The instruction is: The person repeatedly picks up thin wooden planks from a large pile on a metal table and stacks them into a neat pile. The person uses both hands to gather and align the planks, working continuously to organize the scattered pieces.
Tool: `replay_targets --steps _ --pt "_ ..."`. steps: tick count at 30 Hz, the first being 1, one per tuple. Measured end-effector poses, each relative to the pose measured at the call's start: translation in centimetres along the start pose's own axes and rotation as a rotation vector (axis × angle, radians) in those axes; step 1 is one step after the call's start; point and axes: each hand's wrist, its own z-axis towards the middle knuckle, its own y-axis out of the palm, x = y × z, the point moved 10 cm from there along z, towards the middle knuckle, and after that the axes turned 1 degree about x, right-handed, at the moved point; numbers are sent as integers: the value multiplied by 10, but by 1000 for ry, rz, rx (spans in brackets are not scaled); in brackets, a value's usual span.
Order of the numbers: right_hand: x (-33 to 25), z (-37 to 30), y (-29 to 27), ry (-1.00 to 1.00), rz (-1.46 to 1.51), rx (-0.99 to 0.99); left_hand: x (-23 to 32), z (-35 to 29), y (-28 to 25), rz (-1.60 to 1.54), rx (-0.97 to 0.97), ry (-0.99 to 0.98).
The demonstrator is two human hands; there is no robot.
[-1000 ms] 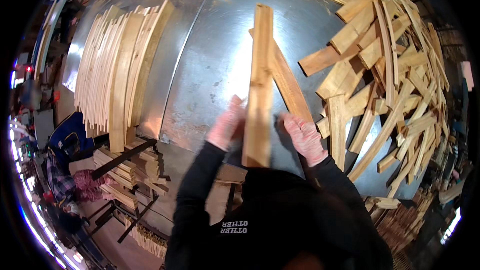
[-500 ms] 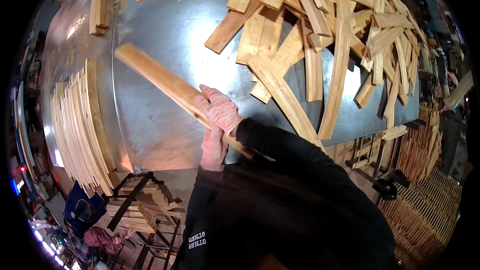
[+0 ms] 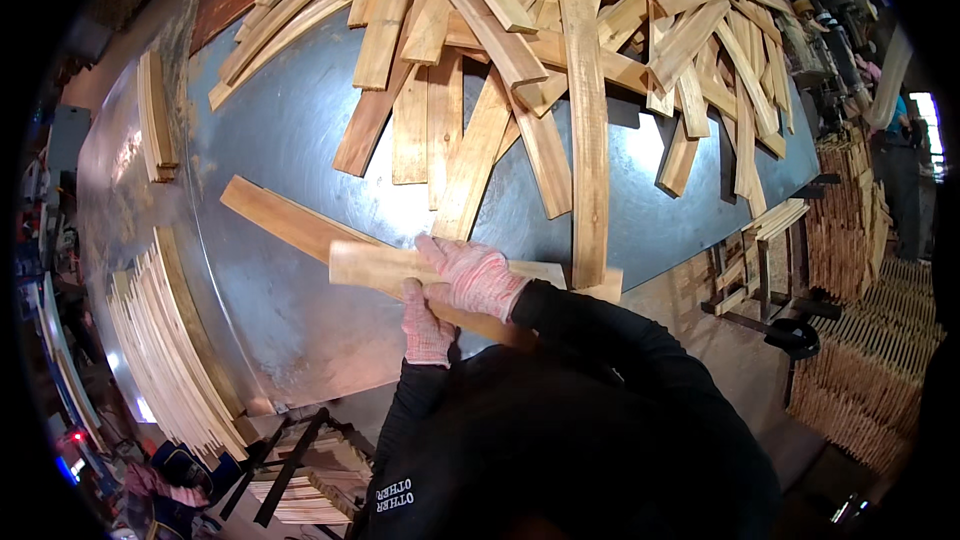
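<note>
While I lean over the metal desk (image 3: pixel 300 140), my right hand (image 3: pixel 472 275), in a pink knit glove, lies across the top of a pale wooden slat (image 3: pixel 380 265) that runs roughly left to right just in front of me, its fingers curled over the far edge and clamped on the wood. Just below it, my left hand (image 3: pixel 427 325), gloved the same way, presses up against the near side of a longer slat (image 3: pixel 300 225), a darker piece that slants from the upper left down toward my chest and passes under the pale one; whether its fingers wrap fully around that piece I cannot tell, since the upper slat and my right hand cover them. Both slats sit low over the near edge of the desk, crossing each other at my hands. Beyond them, a big loose heap of slats (image 3: pixel 560 50) sprawls over the far and right part of the desk, one long board (image 3: pixel 587 140) reaching down almost to my right wrist. Off to my left, a neat row of slats (image 3: pixel 165 340) stands on edge along the desk's curved rim, and a short stack (image 3: pixel 158 120) lies farther up that side
</note>
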Motion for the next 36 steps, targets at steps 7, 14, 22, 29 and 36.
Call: replay_targets --steps 7,14,22,29,36 --pt "197 -99 -151 919 -306 494 11 2 16 129 81 213" --pt "102 -77 -149 345 -2 438 44 14 -11 199 62 270" --pt "22 -2 5 -273 -112 -478 60 -1 23 162 50 382" --pt "82 99 -55 -622 -699 -339 156 -25 -19 761 484 530" --pt "36 98 -98 -713 -546 -242 363 -139 17 1061 443 817"
